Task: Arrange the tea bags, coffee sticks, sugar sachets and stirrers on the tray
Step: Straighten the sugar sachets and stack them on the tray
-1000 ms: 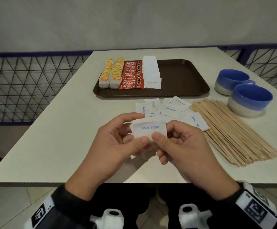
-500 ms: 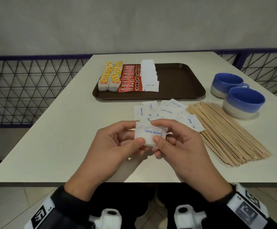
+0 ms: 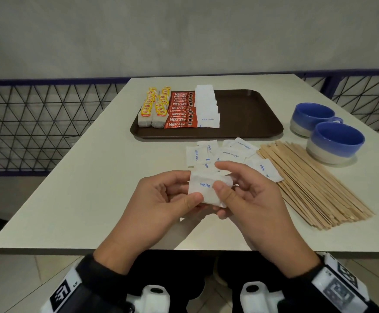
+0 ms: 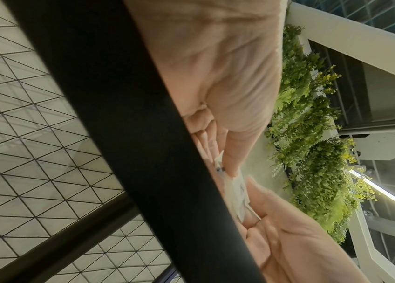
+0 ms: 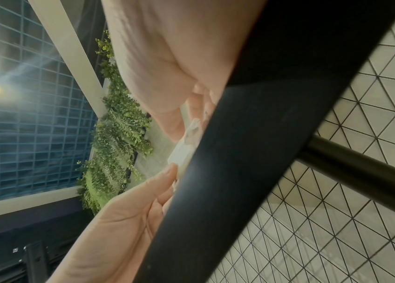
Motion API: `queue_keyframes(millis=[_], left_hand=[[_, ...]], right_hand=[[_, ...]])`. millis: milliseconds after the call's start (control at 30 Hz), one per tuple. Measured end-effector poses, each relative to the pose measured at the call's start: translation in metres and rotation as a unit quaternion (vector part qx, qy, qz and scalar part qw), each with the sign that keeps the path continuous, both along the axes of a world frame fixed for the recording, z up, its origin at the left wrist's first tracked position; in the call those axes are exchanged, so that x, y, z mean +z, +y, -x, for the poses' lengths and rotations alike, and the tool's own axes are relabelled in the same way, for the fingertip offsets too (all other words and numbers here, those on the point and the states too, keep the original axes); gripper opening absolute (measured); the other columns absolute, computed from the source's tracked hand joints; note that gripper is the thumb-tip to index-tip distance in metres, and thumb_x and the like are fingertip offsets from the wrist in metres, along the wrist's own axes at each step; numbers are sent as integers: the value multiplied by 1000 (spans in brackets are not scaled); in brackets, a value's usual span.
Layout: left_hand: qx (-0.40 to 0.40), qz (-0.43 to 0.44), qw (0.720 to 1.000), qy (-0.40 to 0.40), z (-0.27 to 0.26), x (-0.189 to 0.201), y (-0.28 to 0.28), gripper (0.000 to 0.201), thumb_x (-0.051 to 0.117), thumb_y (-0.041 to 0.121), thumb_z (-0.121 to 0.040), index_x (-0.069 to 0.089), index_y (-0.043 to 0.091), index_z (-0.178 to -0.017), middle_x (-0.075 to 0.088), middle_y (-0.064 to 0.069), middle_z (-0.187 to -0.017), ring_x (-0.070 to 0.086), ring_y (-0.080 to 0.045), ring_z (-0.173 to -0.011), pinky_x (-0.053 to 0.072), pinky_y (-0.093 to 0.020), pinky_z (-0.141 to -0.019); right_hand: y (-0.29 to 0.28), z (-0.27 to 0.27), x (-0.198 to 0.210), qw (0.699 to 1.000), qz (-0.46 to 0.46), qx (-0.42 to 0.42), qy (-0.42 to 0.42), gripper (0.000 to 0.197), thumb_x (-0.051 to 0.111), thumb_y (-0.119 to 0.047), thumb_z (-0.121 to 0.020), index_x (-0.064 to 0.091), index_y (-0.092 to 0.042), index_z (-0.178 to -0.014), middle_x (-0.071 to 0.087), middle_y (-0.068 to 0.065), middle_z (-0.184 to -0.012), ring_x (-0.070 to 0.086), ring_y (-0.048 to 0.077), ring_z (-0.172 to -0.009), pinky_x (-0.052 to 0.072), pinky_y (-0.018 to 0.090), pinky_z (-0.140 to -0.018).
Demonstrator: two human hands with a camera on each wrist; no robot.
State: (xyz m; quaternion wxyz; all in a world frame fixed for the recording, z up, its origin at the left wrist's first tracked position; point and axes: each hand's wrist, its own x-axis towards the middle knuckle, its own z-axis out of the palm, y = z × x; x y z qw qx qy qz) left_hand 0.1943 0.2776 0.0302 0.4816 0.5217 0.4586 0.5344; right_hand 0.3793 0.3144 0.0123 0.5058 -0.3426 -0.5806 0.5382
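Both the left hand [image 3: 163, 199] and right hand [image 3: 249, 195] pinch a small stack of sugar sachets [image 3: 206, 188] with thumb and fingers above the desk [image 3: 82, 188], apparently squaring it before laying it on the tray [image 3: 247, 114] at 12 o'clock.

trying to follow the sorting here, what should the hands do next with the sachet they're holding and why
Probably carry the sachet, pinched by the left hand and right hand, to the tray and lay it at the near end of the sugar row. More sachets wait on the table.
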Motion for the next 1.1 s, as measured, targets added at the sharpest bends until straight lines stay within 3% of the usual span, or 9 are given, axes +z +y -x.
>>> queue_keyframes(millis=[67,233,333,433,567,700,833,967,1100], left_hand=[[-5,-5,1000,11,0,-1,-1,29,67,-10,-87,72,3,-114,79,-15,-97,76,-28,-85,61,-32,-78],[-5,-5,1000,26,-1,-2,-1,24,70,-6,-86,73,3,-107,79,-17,-93,74,-26,-77,61,-33,-73],[5,-2,1000,23,-3,-1,-1,20,72,5,-85,74,2,-104,79,-15,-92,76,-29,-81,63,-37,-73],[9,-1,999,35,-2,-1,-2,17,70,0,-88,76,4,-104,80,-13,-94,76,-34,-91,62,-44,-83],[8,2,999,43,-2,-2,-2,20,69,-4,-90,76,6,-105,80,-11,-96,76,-31,-93,62,-41,-85],[6,1,999,40,-2,-1,-3,22,68,-5,-90,77,7,-105,80,-9,-98,76,-30,-94,62,-39,-84],[12,-8,999,42,-2,-1,-3,20,69,-6,-88,76,6,-102,80,-11,-95,75,-36,-91,62,-42,-84],[17,-9,999,38,-3,0,-4,16,70,-4,-88,77,5,-98,80,-10,-92,77,-27,-85,62,-33,-77],[32,-6,999,29,-4,1,-4,6,70,2,-89,76,3,-89,79,-11,-84,75,-18,-75,56,-23,-66]], right_hand=[[0,0,2,1000,0,-10,-14,16,72,-17,-94,77,-32,-100,75,1,-88,69,17,-67,53,36,-61],[-2,0,2,999,-6,-22,-48,19,70,-11,-95,74,-28,-86,74,-4,-79,69,11,-64,56,35,-58],[-3,-1,1,998,-9,-23,-56,19,72,-12,-93,75,-29,-87,72,-9,-74,68,11,-65,62,44,-62],[-4,-1,0,998,-13,-23,-58,19,73,-12,-93,76,-30,-87,72,-9,-75,68,11,-67,63,48,-66],[-4,-2,1,998,-12,-21,-55,19,74,-12,-92,78,-31,-90,74,-8,-77,69,15,-71,63,58,-72],[-4,-2,0,998,-15,-26,-59,20,75,-12,-91,79,-32,-93,74,-8,-78,67,12,-71,62,57,-74],[-4,-4,-1,994,-46,-34,-88,7,76,-28,-87,76,-33,-92,73,-5,-82,65,20,-76,60,57,-73],[-3,-5,-1,993,-60,-31,-97,15,76,-17,-92,75,-32,-90,72,-6,-82,64,18,-77,57,45,-72],[-3,-4,0,993,-70,-24,-91,21,76,-10,-90,76,-31,-88,74,-2,-83,65,19,-77,55,43,-73]])
